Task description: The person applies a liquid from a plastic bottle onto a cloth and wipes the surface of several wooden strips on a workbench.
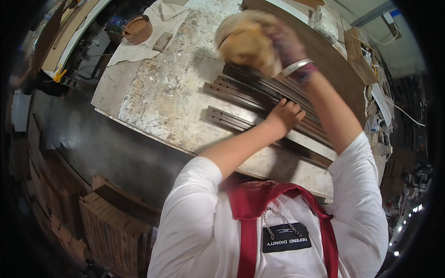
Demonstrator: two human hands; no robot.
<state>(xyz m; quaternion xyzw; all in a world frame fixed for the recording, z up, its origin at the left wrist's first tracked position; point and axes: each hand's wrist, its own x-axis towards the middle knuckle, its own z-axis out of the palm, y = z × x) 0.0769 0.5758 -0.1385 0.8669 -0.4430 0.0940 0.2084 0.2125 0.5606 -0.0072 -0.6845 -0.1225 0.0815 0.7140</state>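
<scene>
My left hand (286,116) rests on long dark brown strips, its fingers curled over the edge of one. Several such strips (230,119) lie side by side on the worktable, and small dark holes show near their left ends. Smeared by motion, my right hand (286,46) is raised over the far ends of the strips. Bunched in it is a tan and yellowish rag (245,44), which hides most of the fingers. A silver bangle (297,67) circles the right wrist.
The worktable (157,102) is pale and paint-stained. On its far left stand a round brown tub (137,29) and a small block (162,41) on paper. A wide brown ribbed panel (333,69) lies at the right. Stacked wooden pieces (111,227) stand at the lower left.
</scene>
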